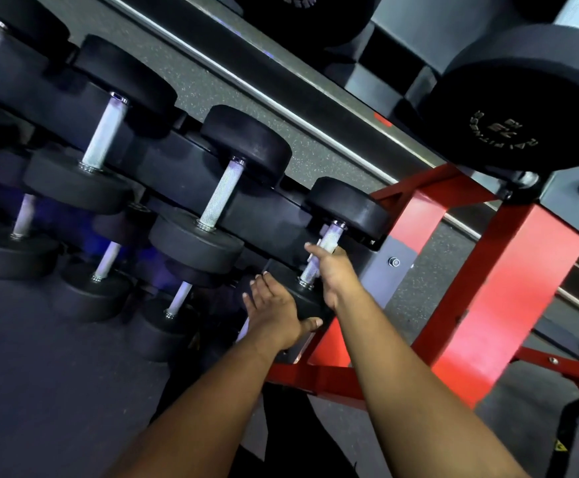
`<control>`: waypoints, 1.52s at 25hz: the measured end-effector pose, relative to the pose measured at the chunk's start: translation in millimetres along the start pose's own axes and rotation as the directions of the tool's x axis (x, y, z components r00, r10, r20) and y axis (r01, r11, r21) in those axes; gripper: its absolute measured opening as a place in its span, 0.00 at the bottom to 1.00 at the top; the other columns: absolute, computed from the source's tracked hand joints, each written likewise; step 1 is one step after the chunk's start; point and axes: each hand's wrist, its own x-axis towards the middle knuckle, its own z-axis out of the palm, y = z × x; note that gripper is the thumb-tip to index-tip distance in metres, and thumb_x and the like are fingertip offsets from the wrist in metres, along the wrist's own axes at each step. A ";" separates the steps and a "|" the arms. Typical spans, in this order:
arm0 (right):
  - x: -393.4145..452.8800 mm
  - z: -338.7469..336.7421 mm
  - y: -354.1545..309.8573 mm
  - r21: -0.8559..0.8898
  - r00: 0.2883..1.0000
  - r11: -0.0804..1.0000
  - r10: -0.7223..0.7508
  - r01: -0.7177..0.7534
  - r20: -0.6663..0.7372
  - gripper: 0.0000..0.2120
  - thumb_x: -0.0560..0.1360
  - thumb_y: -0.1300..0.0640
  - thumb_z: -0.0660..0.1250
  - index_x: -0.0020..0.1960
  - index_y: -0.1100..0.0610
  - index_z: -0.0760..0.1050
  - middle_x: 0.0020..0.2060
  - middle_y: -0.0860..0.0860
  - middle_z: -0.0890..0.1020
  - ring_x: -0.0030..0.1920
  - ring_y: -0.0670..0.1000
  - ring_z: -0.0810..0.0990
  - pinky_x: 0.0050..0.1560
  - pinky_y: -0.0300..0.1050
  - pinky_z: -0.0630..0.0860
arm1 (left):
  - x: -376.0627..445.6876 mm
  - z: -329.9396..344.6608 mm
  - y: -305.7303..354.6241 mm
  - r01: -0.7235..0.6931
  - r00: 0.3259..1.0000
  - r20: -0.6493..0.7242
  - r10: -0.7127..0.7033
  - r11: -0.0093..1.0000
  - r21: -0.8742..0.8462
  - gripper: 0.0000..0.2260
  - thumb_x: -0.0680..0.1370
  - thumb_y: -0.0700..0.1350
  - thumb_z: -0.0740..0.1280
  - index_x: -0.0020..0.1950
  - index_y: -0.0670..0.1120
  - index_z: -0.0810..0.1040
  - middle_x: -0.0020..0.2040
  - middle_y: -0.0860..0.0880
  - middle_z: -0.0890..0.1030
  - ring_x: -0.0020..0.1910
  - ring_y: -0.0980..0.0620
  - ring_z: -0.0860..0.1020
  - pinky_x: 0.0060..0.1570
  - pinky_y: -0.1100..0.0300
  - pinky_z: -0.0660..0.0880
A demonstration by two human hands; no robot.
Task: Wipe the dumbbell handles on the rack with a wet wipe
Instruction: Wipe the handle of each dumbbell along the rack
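Observation:
Black round-headed dumbbells with knurled silver handles lie in a row on a dark rack shelf [163, 157]. My right hand [336, 274] grips the handle [307, 276] of the rightmost dumbbell, with a white wet wipe [327, 241] wrapped round the bar under its fingers. My left hand [274, 308] rests with straight fingers on that dumbbell's near head [307, 301], thumb hooked under its edge. Two more handles [220, 193] [103, 132] stand bare to the left.
The rack's red frame [495, 270] rises at the right with bolts on it. A big black dumbbell head [522, 105] sits on the upper tier. Smaller dumbbells [94, 288] fill a lower shelf at left. Speckled grey floor [415, 301] shows behind.

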 end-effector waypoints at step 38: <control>-40.6 -44.7 -25.0 -0.671 0.637 -0.261 -0.211 0.694 0.741 0.21 0.76 0.63 0.62 0.67 0.51 0.77 0.63 0.53 0.81 0.62 0.56 0.79 0.60 0.47 0.76 | -26.6 -5.4 -17.1 -0.064 0.963 -0.256 0.081 0.995 0.074 0.60 0.70 0.76 0.64 0.81 0.38 0.37 0.82 0.38 0.37 0.80 0.41 0.35 0.76 0.35 0.35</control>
